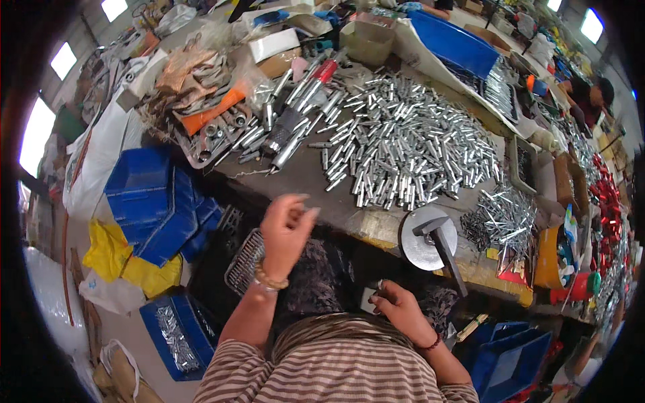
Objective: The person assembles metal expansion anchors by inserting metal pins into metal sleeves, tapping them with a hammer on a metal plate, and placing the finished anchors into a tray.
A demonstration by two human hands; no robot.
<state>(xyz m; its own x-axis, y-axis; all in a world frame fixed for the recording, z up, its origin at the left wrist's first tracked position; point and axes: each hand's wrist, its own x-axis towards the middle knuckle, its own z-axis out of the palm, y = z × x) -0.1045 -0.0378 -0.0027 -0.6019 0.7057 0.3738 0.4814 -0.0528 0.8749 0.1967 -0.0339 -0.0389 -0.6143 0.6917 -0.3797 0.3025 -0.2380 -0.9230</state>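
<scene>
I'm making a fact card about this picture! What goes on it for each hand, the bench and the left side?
Left hand: near the front edge of the bench, fingers curled, nothing seen in it
Right hand: lower down, beside a small pale thing; too unclear to tell if held
On the bench: big heap of silvery metal pieces; smaller metal heap to its right; hammer-like tool across a round metal disc
Left side: blue bins, yellow bags
</scene>
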